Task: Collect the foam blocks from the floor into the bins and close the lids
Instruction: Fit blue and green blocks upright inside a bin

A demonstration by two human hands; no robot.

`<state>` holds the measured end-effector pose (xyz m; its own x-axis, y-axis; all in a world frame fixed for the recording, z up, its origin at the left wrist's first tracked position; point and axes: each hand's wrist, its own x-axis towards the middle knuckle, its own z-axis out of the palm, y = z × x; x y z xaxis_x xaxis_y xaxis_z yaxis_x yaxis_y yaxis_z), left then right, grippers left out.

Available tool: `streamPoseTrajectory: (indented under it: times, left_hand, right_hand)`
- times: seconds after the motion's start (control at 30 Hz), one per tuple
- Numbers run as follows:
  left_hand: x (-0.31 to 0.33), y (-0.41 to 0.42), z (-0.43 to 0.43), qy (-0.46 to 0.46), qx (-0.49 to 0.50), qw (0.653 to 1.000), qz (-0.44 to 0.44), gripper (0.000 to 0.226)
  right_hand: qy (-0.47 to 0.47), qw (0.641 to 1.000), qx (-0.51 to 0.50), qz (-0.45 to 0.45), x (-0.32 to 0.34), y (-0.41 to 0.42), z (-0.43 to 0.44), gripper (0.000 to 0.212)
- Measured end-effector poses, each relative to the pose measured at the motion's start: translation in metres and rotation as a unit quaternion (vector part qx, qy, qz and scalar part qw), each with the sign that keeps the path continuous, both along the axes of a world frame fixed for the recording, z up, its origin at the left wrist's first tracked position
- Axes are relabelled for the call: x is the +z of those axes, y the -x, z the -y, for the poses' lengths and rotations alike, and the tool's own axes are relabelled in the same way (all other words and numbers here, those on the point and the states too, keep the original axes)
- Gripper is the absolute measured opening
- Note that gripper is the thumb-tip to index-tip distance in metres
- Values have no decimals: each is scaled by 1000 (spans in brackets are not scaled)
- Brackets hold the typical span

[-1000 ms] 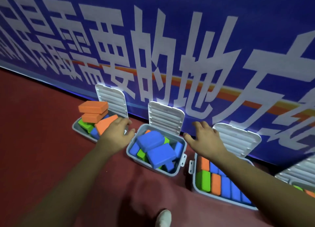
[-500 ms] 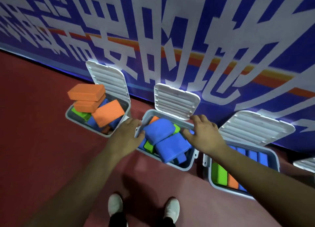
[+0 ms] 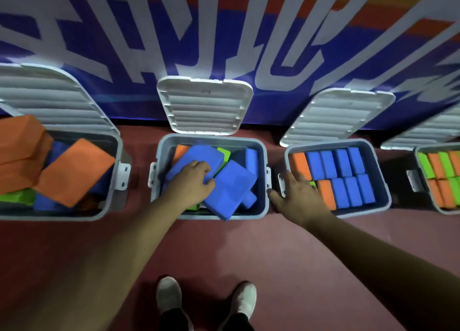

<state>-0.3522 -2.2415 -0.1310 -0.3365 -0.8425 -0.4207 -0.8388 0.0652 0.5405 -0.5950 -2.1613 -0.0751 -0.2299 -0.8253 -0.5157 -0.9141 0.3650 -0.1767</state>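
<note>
Blue block (image 3: 196, 156) lies askew atop the middle bin (image 3: 214, 138). Left hand (image 3: 191, 181) grips it. Right hand (image 3: 298, 196), fingers spread, rests on the neighbouring bin (image 3: 383, 184) at 3 o'clock. Best to seat the blocks flat before lowering the lid (image 3: 205, 106) at 12 o'clock.

You face pale grey bins (image 3: 160, 154) with ribbed white lids (image 3: 204, 106), blue, orange and green blocks (image 3: 231, 186), dark red floor (image 3: 249, 256), white-lettered blue banner (image 3: 224, 44) up top.
</note>
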Motion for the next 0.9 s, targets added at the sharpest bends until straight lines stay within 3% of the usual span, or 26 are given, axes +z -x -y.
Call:
streamPoseTrajectory:
  times: [0.1,0.23,0.43,0.57,0.7,0.9]
  left_hand:
    - [-58,16,6,-10,-23,1000,0,58]
    - [-132,34,20,-7,-37,999,12,36]
    - [-221,61,46,2,-97,994,44,44]
    - [-272,74,62,-8,-100,991,87,62]
    - [-324,82,61,112,-140,969,169,69]
    - [-360,70,61,197,-129,967,97,54]
  right_hand:
    - [-23,1000,-9,18,-62,-8,0,56]
    - [-36,998,15,41,-145,-10,13,65]
    - [-39,998,35,27,-247,4,40,80]
    - [-75,993,-58,66,-309,7,50,105]
    - [-77,978,-143,135,-370,-6,49,123]
    - [-12,957,-201,207,-397,-6,51,122]
